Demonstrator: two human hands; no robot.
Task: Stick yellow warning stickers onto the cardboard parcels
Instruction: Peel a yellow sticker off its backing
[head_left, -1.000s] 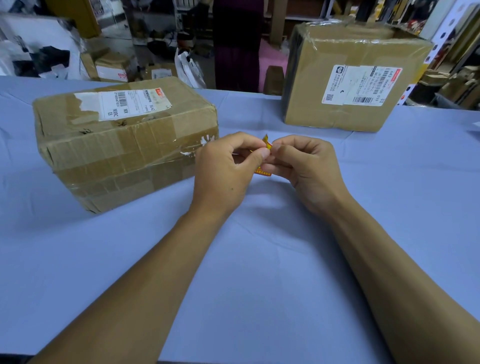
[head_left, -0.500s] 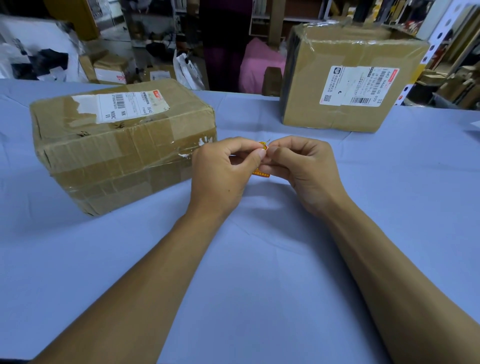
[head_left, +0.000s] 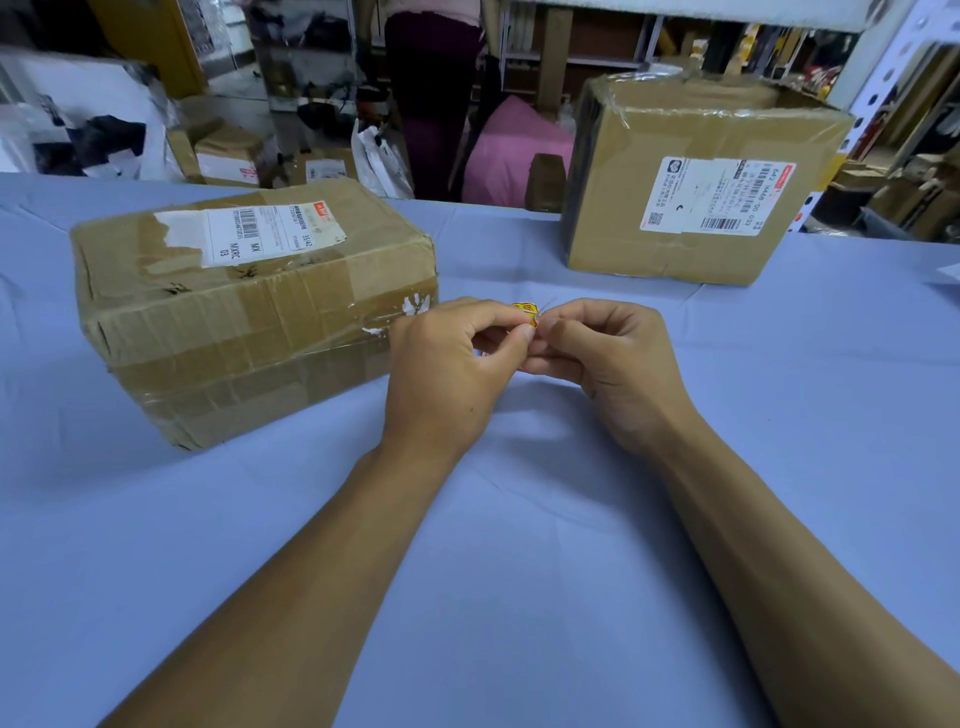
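Blue cloth covers the surface (head_left: 519, 571) in front of me, with cluttered shelves and loose boxes behind it. From my head camera, my left hand (head_left: 447, 374) and right hand (head_left: 608, 364) meet above the cloth, their fingers (head_left: 511, 338) pinched shut on a small yellow sticker (head_left: 525, 313). Just left of the sticker lies a taped cardboard parcel (head_left: 249, 312) with a torn label. Beyond the sticker to the right, a taller parcel (head_left: 696, 182) stands well apart.
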